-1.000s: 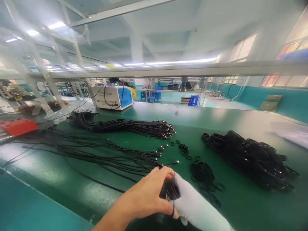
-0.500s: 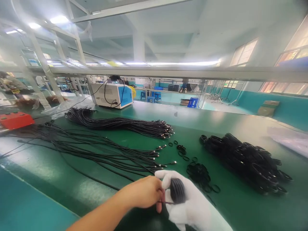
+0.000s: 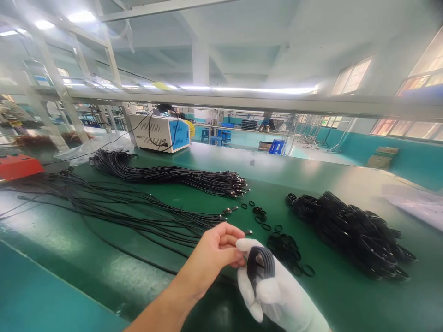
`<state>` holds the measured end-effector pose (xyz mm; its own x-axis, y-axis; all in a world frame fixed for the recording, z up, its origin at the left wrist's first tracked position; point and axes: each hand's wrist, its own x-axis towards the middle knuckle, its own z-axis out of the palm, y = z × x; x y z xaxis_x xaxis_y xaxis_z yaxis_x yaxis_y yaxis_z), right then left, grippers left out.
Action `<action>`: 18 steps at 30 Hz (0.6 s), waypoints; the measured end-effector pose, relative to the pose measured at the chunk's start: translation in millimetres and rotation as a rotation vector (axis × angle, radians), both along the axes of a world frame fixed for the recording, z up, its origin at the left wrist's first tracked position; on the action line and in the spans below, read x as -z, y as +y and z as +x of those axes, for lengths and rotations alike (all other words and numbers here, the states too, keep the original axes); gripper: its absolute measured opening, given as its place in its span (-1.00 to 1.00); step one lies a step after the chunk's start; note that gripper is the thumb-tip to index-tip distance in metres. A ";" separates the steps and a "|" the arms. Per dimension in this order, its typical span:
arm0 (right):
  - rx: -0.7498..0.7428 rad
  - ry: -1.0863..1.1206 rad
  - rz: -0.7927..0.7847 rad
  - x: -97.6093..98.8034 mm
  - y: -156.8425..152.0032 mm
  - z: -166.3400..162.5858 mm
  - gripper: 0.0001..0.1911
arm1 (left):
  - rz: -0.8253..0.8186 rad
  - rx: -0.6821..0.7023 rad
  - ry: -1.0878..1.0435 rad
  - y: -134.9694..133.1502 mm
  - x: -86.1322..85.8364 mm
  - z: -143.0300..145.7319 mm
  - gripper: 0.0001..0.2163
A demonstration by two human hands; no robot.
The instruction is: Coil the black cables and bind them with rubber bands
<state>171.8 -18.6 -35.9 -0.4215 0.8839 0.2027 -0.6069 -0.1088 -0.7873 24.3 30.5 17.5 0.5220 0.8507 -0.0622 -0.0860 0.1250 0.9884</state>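
Note:
A black cable wound into a small coil [image 3: 265,263] sits in my right hand [image 3: 282,295], which wears a white glove and has its fingers closed around the loops. My left hand [image 3: 218,251], bare, reaches in from the left with thumb and fingers pinched together at the coil's left side, by the gloved fingertips. What is between those fingers is hidden. Just beyond both hands, loose black cables [image 3: 148,207] lie with their connector ends toward me. To the right of the coil are small black rings [image 3: 285,246], several in a heap and others scattered.
Behind the loose cables lies a thick bundle of straight black cables [image 3: 180,177]. Coiled cables [image 3: 349,235] form a pile at the right. A white and blue machine [image 3: 161,133] stands at the back, a red box [image 3: 19,166] at the left, and clear plastic [image 3: 415,200] at the right edge.
My left hand has moved up and turned, its fingers now higher beside the coil. The right hand has tilted, so the coil's open loop shows. The view has shifted slightly.

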 end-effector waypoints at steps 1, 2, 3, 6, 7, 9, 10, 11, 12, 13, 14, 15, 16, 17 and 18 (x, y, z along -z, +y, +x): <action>0.013 -0.005 -0.008 0.2 0.5 0.8 -0.28 | 0.074 -0.039 0.034 0.0 -3.5 -2.0 -0.81; 0.019 -0.009 -0.023 0.3 0.9 1.5 -0.26 | 0.176 -0.078 0.094 -0.3 -8.5 -4.8 -0.78; 0.010 -0.011 -0.043 0.5 0.9 2.0 -0.24 | 0.291 -0.099 0.175 -0.6 -14.5 -7.9 -0.74; -0.118 -0.005 -0.107 1.3 -0.9 1.5 -0.30 | 0.528 0.077 0.403 1.1 -32.1 -14.3 -0.68; -0.174 0.003 -0.128 1.3 -1.5 0.8 -0.34 | 0.534 0.181 0.435 3.4 -35.3 -14.7 -0.69; -0.227 0.021 -0.150 0.1 -1.7 -1.3 -0.40 | 0.454 0.320 0.433 10.8 -35.4 -12.5 -0.74; -0.192 0.023 -0.149 -1.2 -0.8 -2.6 -0.43 | 0.388 0.332 0.421 15.2 -32.3 -10.5 -0.75; -0.126 0.004 -0.138 -2.8 0.7 -4.1 -0.46 | 0.318 0.308 0.409 19.6 -27.4 -8.0 -0.75; -0.040 -0.043 -0.121 -4.5 2.7 -5.6 -0.50 | 0.251 0.262 0.407 23.4 -21.5 -5.4 -0.74; 0.057 -0.115 -0.114 -6.0 4.9 -7.0 -0.49 | 0.199 0.209 0.418 26.3 -15.0 -2.8 -0.73; 0.146 -0.202 -0.121 -7.2 7.0 -8.0 -0.43 | 0.165 0.155 0.429 27.8 -8.7 -0.7 -0.72; 0.211 -0.282 -0.139 -8.0 8.8 -8.6 -0.36 | 0.149 0.101 0.429 27.9 -3.0 0.9 -0.73; 0.244 -0.333 -0.161 -8.3 10.0 -8.7 -0.33 | 0.142 0.042 0.412 26.7 1.7 1.8 -0.75; 0.254 -0.349 -0.178 -8.4 10.6 -8.3 -0.35 | 0.132 -0.010 0.378 24.3 5.4 1.8 -0.77; 0.241 -0.339 -0.179 -8.3 10.7 -7.5 -0.40 | 0.111 -0.043 0.334 20.9 8.2 1.0 -0.79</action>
<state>164.2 -7.9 -27.6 -0.2158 0.9734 -0.0764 -0.3430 -0.1489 -0.9274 25.4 51.4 9.3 0.4517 0.8827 -0.1295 0.2419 0.0186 0.9701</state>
